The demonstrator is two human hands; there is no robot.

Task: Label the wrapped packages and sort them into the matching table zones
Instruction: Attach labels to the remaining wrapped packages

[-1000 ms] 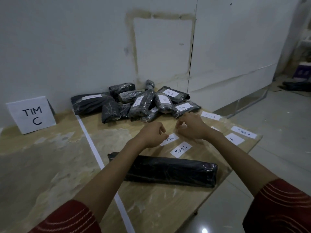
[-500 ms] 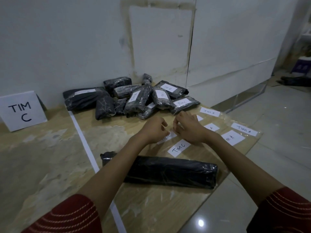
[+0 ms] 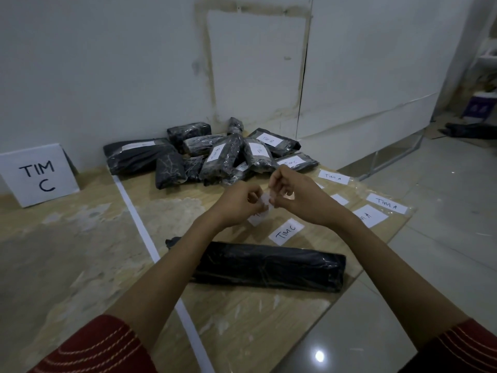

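On the pale wooden table (image 3: pixel 242 319), head view: a white tape strip (image 3: pixel 139 219) runs from the wall toward the camera and splits the top into two zones.
Zone left of the strip: a white card sign lettered "TIM C" (image 3: pixel 40 175) leans against the wall.
Zone right of the strip: a heap of black plastic-wrapped packages (image 3: pixel 220 157) lies by the wall, several with white labels; a long black plastic-wrapped roll (image 3: pixel 269 267) lies nearer the camera.
Loose slips: a white paper slip reading "TIM C" (image 3: pixel 286 231) lies flat between the roll and the hands; white slips reading "TIM A" (image 3: pixel 387 207) lie near the right edge on clear film.
Hard to make out: most writing on the heap is blurred; one half-covered slip (image 3: pixel 255 218) lies under the left wrist, unreadable.
Left hand (image 3: pixel 243 203): fingers curled, pinching the left end of a small white paper label (image 3: pixel 266 199).
Right hand (image 3: pixel 301 200): fingertips pinching the label's right end.
Label's place: held between both hands above the table, over the half-covered slip, apart from the roll and just in front of the heap.
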